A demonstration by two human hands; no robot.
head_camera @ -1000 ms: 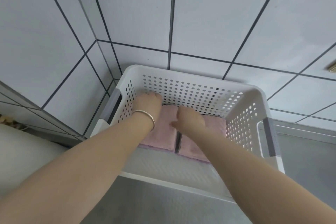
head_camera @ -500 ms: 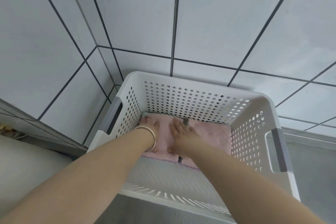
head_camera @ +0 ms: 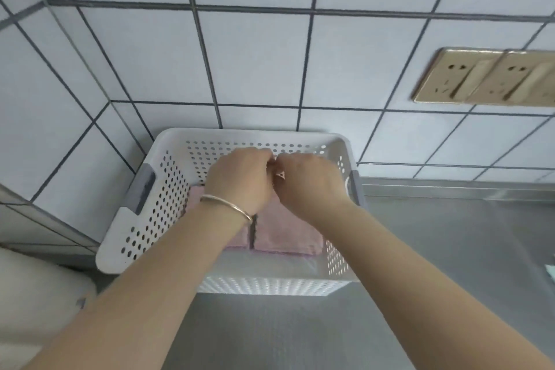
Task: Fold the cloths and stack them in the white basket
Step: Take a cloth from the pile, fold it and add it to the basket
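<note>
The white perforated basket (head_camera: 240, 133) with grey handles stands on the steel counter, pushed into the tiled corner. Two folded pink cloths lie side by side on its floor, the left cloth (head_camera: 238, 239) mostly under my arm and the right cloth (head_camera: 285, 234) in plain sight. My left hand (head_camera: 240, 177), with a thin bangle at the wrist, and my right hand (head_camera: 309, 180) hover over the cloths near the far wall. Their knuckles touch and the fingers are curled in. A small pale bit shows between them; I cannot make out what it is.
The steel counter (head_camera: 450, 249) stretches to the right of the basket. A pale green thing (head_camera: 548, 276) pokes in at the right edge. Gold wall sockets (head_camera: 486, 78) sit up on the right. A white rounded object (head_camera: 36, 294) lies at the lower left.
Both hands lay flat on the pink cloths before; now they have lifted off and come together with curled fingers. The view has tilted up and the sockets have come into sight.
</note>
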